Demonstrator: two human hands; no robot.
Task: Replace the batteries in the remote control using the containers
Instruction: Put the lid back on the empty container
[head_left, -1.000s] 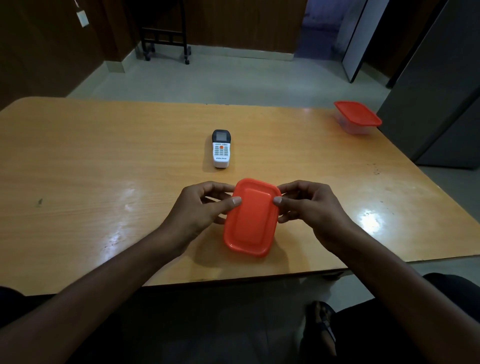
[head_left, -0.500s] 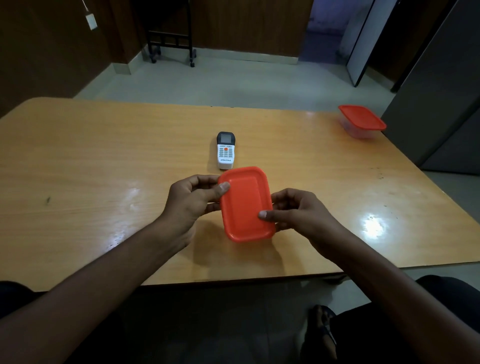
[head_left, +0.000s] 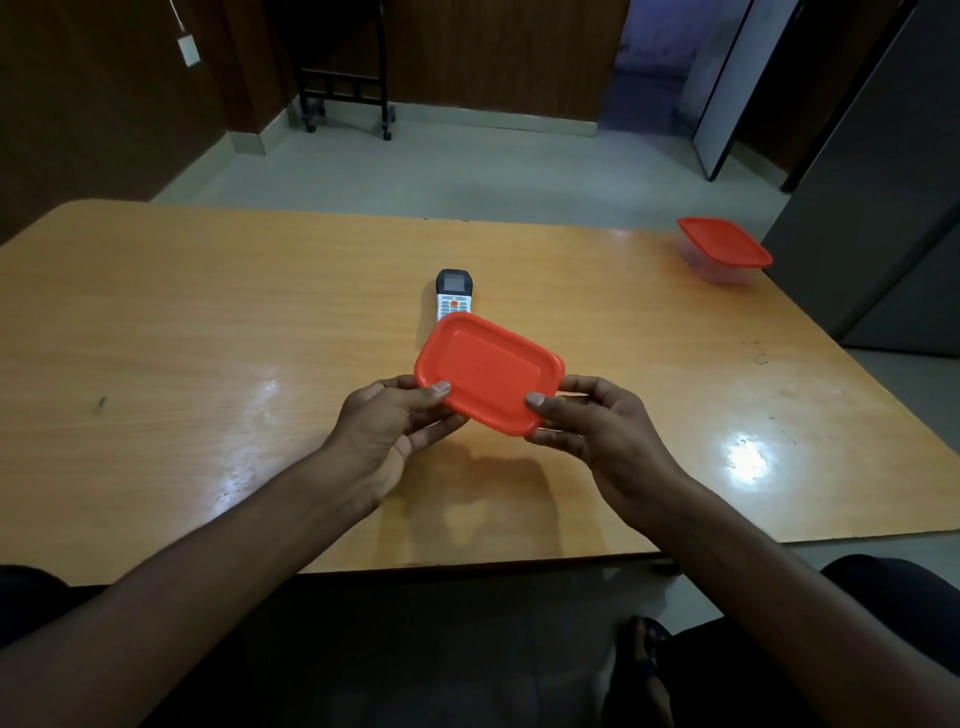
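Both the left hand (head_left: 395, 415) and right hand (head_left: 597, 426) pinch a red-lidded container (head_left: 488, 379) above the near table (head_left: 208, 338), thumbs on its lid, the remote (head_left: 453, 293) just beyond; opening appears under way, next prying the lid off.

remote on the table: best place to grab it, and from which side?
Grip the remote across its two long edges, near the dark screen end, coming down from above. It lies flat and face-up on the table, lengthwise away from the person, so the narrow sides are the easy pinch. Its near end is hidden behind the red-lidded container that both hands hold, so probably move that aside first.
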